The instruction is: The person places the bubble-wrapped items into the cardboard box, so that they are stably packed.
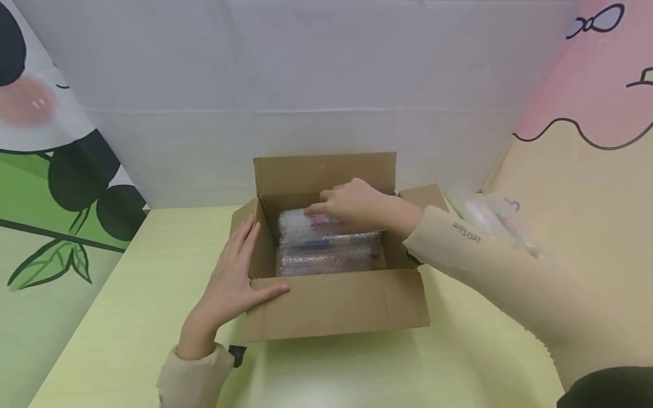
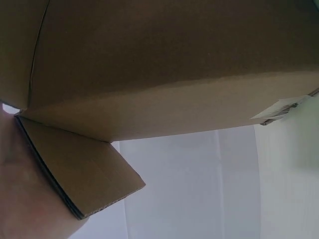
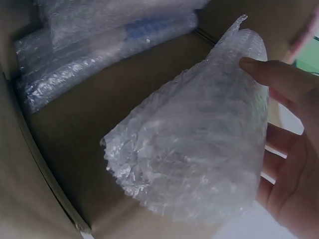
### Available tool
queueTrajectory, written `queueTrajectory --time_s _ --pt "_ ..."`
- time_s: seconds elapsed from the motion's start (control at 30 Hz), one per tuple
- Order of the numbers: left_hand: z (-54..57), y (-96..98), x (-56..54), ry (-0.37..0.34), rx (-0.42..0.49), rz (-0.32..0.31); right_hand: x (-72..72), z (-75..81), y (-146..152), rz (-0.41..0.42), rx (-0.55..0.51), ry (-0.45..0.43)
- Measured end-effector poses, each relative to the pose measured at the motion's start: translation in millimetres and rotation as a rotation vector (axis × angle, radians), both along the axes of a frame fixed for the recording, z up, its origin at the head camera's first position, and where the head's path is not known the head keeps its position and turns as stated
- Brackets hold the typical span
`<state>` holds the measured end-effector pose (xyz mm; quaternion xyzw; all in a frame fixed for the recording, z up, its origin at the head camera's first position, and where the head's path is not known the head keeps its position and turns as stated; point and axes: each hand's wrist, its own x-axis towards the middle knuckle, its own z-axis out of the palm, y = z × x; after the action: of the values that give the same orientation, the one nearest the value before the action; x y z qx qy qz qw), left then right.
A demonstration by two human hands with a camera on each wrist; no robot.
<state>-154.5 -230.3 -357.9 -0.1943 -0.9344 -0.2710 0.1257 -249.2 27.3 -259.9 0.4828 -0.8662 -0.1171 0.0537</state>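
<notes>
An open cardboard box [image 1: 336, 306] stands on the table with its flaps folded outward. My right hand [image 1: 352, 204] reaches in over its right side. In the right wrist view, the thumb and fingers of that hand grip a bubble-wrapped bundle [image 3: 194, 139], rolled and whitish; its contents cannot be made out. Other bubble-wrapped packages [image 1: 326, 260] lie in the box, one showing a blue patch. My left hand [image 1: 232, 277] rests at the box's front left corner, its fingers straight along the left flap [image 2: 82, 169] and its thumb on the front flap.
More clear plastic-wrapped items [image 1: 490, 215] lie on the table to the right of the box. Behind the box rises a pale wall covering [image 1: 326, 85]. The pale yellow table [image 1: 326, 374] extends in front and to the left.
</notes>
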Motion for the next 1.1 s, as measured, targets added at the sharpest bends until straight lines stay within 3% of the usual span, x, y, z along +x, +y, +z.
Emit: queueTrajectory --time_s 0.5,0.83,1.1 --pt "-1.0 1.3 0.1 0.016 -0.004 -0.002 -20.6 -36.1 -19 -0.023 0.086 -0.031" --pt "-1.2 0.4 0.0 0.007 0.004 0.000 -27.0 -50.3 -20 -0.021 0.068 -0.128" --pt "-0.8 1.1 -1.6 0.011 0.007 -0.004 -28.5 -55.1 -19 -0.025 0.067 -0.120"
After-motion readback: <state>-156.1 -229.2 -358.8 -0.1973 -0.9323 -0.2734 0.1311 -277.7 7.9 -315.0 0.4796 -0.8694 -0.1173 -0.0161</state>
